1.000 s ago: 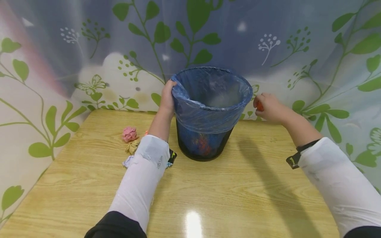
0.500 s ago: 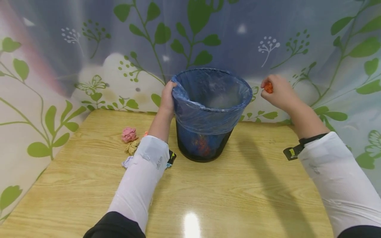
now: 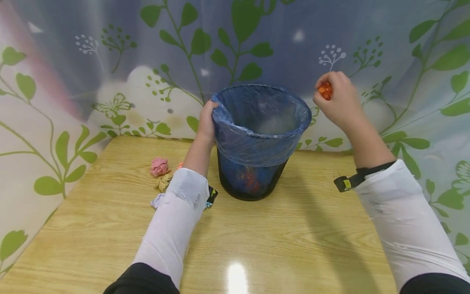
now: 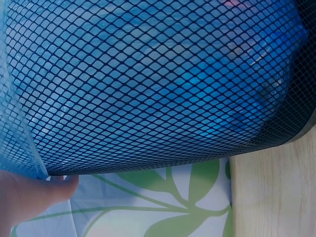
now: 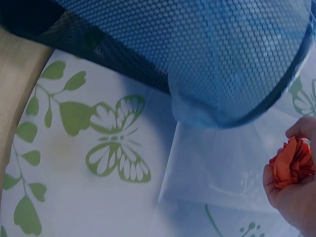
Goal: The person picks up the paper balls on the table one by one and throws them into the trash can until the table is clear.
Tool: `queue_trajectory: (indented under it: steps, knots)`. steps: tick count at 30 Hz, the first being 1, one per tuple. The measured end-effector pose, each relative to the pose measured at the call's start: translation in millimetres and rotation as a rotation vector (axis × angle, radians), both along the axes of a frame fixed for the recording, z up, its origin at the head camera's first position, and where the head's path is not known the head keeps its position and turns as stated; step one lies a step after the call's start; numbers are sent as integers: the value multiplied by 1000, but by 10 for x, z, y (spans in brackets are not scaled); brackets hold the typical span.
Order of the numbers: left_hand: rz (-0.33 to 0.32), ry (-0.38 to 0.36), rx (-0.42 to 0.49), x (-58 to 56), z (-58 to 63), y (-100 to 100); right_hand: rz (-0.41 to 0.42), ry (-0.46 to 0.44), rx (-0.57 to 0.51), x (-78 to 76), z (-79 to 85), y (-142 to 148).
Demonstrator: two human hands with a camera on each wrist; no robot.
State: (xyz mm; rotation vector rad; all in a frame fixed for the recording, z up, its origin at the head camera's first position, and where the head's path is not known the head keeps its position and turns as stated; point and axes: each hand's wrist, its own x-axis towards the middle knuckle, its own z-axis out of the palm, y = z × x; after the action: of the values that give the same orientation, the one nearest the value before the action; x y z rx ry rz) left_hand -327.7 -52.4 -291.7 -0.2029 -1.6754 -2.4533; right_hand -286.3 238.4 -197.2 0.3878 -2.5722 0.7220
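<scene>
A black mesh wastebasket (image 3: 225, 173) stands on the wooden table with a thin blue plastic bag (image 3: 257, 149) lining it and folded over its rim. My left hand (image 3: 207, 122) grips the left side of the rim, the bag under its fingers; the left wrist view has the thumb (image 4: 37, 195) against the outside of the mesh. To the right of the rim and slightly above it, my right hand (image 3: 341, 98) pinches an orange crumpled paper ball (image 3: 325, 90). The right wrist view catches this ball (image 5: 291, 164) between thumb and fingers. Reddish bits show dimly through the basket's lower wall.
Left of the basket, a pink paper ball (image 3: 159, 167), a tan one (image 3: 163, 182) and a pale lilac one (image 3: 157, 201) lie on the table (image 3: 293, 245). My left forearm partly hides other scraps. A leaf-patterned curtain (image 3: 176, 73) rises right behind the basket.
My right hand, still pinching the orange paper ball, first swung a little right, then rose and came back slightly left. The left hand and wastebasket have stayed put.
</scene>
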Motion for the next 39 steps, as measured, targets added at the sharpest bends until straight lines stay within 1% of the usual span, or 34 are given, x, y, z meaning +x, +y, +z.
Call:
queue_trajectory:
  steps: [5,11,16,21,25,31,36,39]
  knots:
    - [2,0,5,15,1,-3,24,-9,-15,1,-1,-143]
    - [-8,-13,22,4,6,8,85,-30,11,-28,-18,-284]
    - [4,-20,-3,17,1,0,131,-82,45,-42,-4,-396]
    - [-2,-26,-12,24,1,-6,192,-138,101,-50,-6,-483]
    - [-15,-29,10,19,10,-4,237,-178,153,-56,-28,-544]
    - [-29,-30,32,22,24,-3,277,-218,225,-69,-55,-623]
    - [-20,-33,27,15,16,-3,319,-265,300,-76,-61,-659]
    - [-13,-25,22,7,13,-1,332,-295,323,-77,-46,-671]
